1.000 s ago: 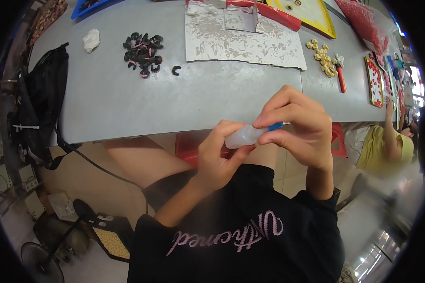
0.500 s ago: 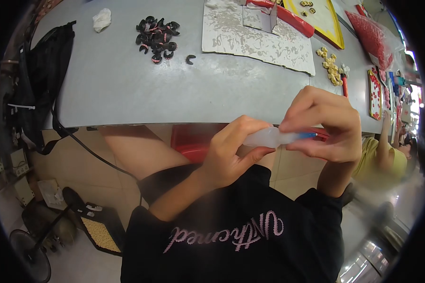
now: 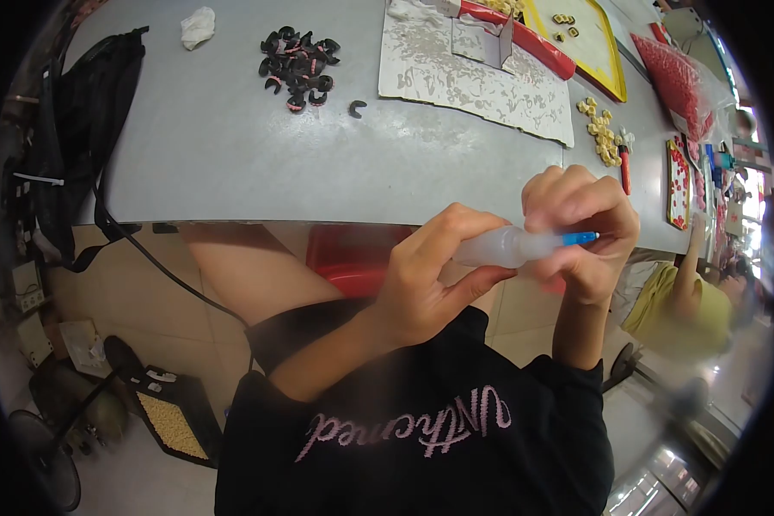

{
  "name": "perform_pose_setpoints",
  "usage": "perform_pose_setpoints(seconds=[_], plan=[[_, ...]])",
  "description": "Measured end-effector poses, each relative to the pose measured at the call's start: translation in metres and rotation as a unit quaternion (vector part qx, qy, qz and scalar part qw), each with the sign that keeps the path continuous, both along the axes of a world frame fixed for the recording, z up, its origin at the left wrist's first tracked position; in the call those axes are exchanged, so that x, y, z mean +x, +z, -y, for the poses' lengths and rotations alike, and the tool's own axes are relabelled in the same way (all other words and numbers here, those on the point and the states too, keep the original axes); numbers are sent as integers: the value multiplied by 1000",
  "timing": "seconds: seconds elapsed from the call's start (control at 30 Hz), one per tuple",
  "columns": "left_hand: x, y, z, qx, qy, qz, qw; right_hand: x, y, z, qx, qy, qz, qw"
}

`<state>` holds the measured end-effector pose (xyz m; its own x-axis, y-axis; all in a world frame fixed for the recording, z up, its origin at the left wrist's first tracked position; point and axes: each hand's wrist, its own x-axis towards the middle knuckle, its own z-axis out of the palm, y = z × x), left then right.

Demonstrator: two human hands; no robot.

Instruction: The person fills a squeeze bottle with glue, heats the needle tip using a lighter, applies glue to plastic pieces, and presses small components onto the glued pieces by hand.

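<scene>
A translucent white bottle with a blue tip lies sideways above my lap, just off the table's front edge. My left hand is wrapped round the bottle's body, thumb below and fingers above. At the neck, the thumb and fingers of my right hand close around the bottle's cap end, partly blurred, with the blue tip showing between them. On the grey table lies a pile of black curved pieces with pink parts. One black C-shaped piece sits apart from the pile.
A crumpled white tissue and black bag are at left. White-grey cardboard lies at the back, with yellowish pieces, a red-handled tool and a yellow-rimmed tray to its right. Another person sits at far right.
The bottle and my left hand have moved right in view. My right hand's fingers have shifted around the cap end, showing more of the blue tip. The table has shifted in view.
</scene>
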<state>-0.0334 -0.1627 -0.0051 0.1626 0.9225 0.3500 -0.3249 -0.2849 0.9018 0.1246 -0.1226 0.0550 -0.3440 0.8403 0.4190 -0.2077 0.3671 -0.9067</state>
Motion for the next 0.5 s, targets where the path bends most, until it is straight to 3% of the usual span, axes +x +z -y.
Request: perform_pose_setpoints(seconds=[0.17,0.37,0.5], plan=[[0,2,1,4,1,-16,1000,2,13,4,-22,-26,34,999],[0,8,1,12,-28,-22,999,11,38,-4,-22,52,122,991],[0,8,2,12,-36,-24,999,13,45,-4,4,39,156,987]])
